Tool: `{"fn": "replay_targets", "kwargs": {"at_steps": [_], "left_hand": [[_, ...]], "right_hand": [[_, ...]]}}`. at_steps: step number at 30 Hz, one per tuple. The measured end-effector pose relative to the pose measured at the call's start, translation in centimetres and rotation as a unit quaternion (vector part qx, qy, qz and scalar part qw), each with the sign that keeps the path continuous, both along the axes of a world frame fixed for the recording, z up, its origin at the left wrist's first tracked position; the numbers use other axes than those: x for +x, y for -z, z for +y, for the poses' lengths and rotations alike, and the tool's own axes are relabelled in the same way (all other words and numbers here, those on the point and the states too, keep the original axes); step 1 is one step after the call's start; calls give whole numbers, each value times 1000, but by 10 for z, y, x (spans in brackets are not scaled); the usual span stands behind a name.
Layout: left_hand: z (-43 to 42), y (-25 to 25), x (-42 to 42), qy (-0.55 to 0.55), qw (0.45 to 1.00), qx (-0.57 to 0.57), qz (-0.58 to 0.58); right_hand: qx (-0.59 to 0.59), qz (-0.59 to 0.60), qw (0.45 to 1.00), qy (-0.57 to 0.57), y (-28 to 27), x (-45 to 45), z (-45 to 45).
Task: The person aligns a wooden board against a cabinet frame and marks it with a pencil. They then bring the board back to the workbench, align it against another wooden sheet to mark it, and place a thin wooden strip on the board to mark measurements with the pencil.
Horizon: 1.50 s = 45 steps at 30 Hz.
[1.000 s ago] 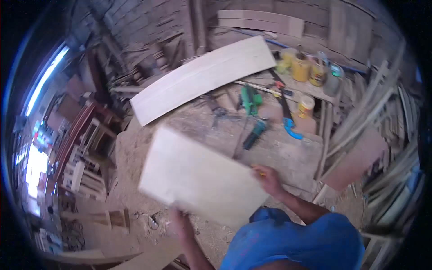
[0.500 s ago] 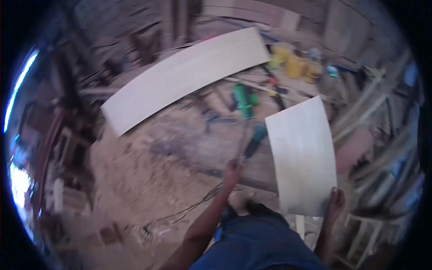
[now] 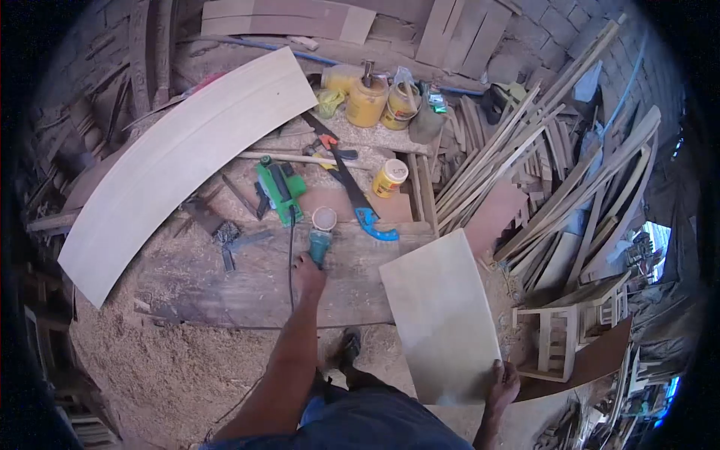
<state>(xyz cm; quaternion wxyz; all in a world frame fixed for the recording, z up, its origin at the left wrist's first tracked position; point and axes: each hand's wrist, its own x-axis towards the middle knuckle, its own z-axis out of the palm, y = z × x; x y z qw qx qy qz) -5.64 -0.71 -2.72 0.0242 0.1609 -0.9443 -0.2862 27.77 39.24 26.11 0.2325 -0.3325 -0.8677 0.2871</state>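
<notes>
My left hand [image 3: 308,277] is at the rear end of a teal angle grinder [image 3: 319,246], its fingers closed around the tool's end. The grinder lies on the wooden workbench [image 3: 217,292] with its round pale disc facing up. My right hand [image 3: 505,385] grips the lower right edge of a pale, slightly curved wooden panel [image 3: 442,315], thumb on top. The panel overlaps the bench's right end. A green electric planer [image 3: 281,191] lies beyond the grinder. A handsaw [image 3: 352,184] with a blue handle lies to the right of the planer.
A long curved pale panel [image 3: 187,169] lies across the bench's left side. Yellow tubs [image 3: 367,103] stand at the back, and a small yellow jar [image 3: 390,178] stands nearer. Wood strips [image 3: 525,165] lean at right beside a small wooden frame [image 3: 559,341]. Shavings [image 3: 187,367] cover the floor.
The view has swung right, so the bench things appear farther left. My left hand has come closer to the grinder's body. My right hand still holds the panel, which appears more tilted.
</notes>
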Motion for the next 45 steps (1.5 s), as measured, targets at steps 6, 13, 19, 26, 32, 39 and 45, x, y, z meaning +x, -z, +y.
{"fn": "replay_targets", "kwargs": {"at_steps": [6,13,19,26,32,39,45], "left_hand": [[-48,3,28,64,996,58,12],[-142,-88,167,-14,995,103,-2],[-251,-95,190,-244,919,307,42],[-409,27,120,-283,803,522,54],[-496,111,55,-194,709,661,-152],[-491,75,41,-211,770,582,-153],[-483,64,67,-225,801,549,-73]], "right_hand": [[-39,-28,998,-46,47,-58,26],[-131,-14,982,-134,163,-159,42],[-36,-42,986,-158,276,-201,11],[-50,-114,990,-62,262,-199,-104],[-10,-70,997,-27,271,-207,-136],[-17,-48,999,14,244,-185,-143],[6,61,987,148,255,-68,-119]]}}
